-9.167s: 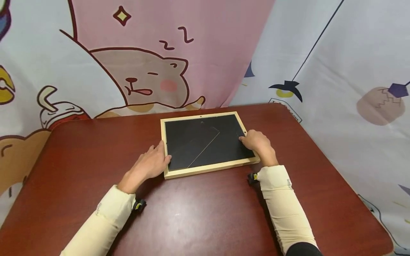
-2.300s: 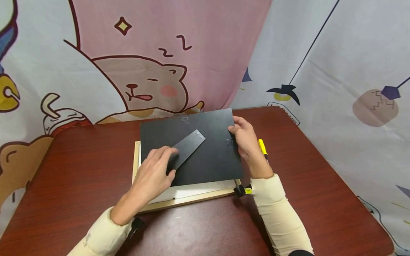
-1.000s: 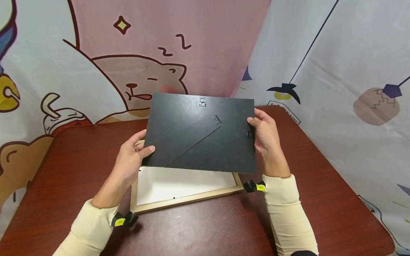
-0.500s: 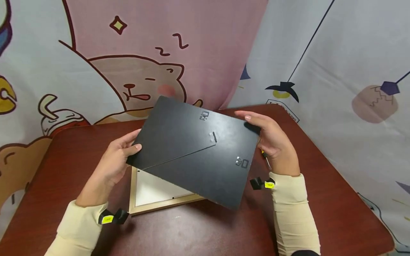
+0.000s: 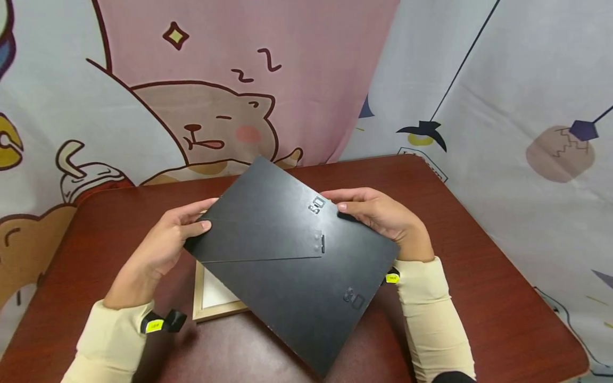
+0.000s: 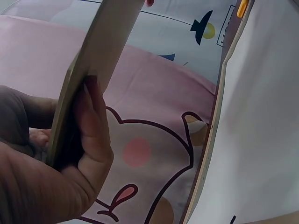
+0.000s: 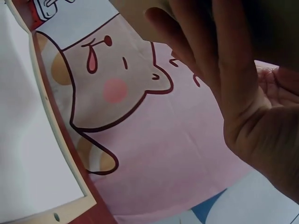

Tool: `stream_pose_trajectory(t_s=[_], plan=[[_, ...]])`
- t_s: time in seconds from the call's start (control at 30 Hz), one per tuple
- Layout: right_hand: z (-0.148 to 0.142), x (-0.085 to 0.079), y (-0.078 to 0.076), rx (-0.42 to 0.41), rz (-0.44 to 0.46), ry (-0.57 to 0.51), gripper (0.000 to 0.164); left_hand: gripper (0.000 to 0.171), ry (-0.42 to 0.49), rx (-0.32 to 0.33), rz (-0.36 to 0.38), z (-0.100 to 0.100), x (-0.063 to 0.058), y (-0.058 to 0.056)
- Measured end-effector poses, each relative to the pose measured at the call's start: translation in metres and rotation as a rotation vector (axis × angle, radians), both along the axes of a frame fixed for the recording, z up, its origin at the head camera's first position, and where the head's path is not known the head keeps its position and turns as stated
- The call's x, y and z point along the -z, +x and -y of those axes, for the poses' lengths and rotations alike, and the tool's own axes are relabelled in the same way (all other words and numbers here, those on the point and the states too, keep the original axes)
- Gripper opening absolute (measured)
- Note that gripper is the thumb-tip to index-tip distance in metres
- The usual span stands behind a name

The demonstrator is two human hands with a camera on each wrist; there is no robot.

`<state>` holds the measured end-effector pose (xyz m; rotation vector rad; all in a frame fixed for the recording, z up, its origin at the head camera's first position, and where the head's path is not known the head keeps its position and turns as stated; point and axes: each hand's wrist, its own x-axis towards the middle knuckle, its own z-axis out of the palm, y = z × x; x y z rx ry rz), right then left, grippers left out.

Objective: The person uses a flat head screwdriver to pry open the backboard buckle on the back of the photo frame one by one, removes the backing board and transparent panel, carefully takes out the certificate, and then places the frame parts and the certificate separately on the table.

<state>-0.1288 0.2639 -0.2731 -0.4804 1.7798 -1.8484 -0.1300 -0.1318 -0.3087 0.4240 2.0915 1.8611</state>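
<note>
A black picture-frame backing board [image 5: 282,287] is held up and turned askew, one corner pointing down toward me. Its back faces up, with a folded stand flap and two metal hangers. My left hand [image 5: 165,242] pinches the left corner, thumb on top; the left wrist view shows fingers under the board's pale underside [image 6: 112,42]. My right hand [image 5: 390,221] grips the upper right edge, with its thumb on the black face and fingers beneath. Below lies the light wooden picture frame [image 5: 217,311], mostly covered by the board, with a white sheet [image 7: 37,130] inside it.
The reddish-brown table [image 5: 479,308] stretches out on all sides of the frame. A printed curtain [image 5: 306,69] hangs behind the table and along its right side. A small yellow handle [image 6: 242,8] shows beyond the frame in the left wrist view.
The backing board was lifted out of the frame and has since turned clockwise. My left hand has moved from the stand flap to the corner; the right hand has shifted inward along the edge.
</note>
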Motion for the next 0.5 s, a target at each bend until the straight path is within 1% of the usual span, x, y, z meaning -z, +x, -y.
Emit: stream_pose_trajectory(t_s=[0.13, 0.33, 0.4, 0.5], plan=[[0.005, 0.002, 0.000, -0.007, 0.036, 0.007, 0.046, 0.050, -0.012, 0.002, 0.001, -0.001, -0.001, 0.000], [0.010, 0.005, -0.001, -0.018, -0.004, 0.031, 0.047, 0.050, 0.000, 0.007, 0.021, -0.001, 0.000, 0.000], [0.012, 0.006, -0.002, -0.022, 0.000, 0.028, 0.047, 0.050, 0.011, 0.017, 0.028, -0.001, 0.000, 0.000], [0.016, 0.009, -0.002, -0.036, 0.033, 0.009, 0.047, 0.050, 0.039, 0.048, 0.035, -0.001, 0.000, 0.000]])
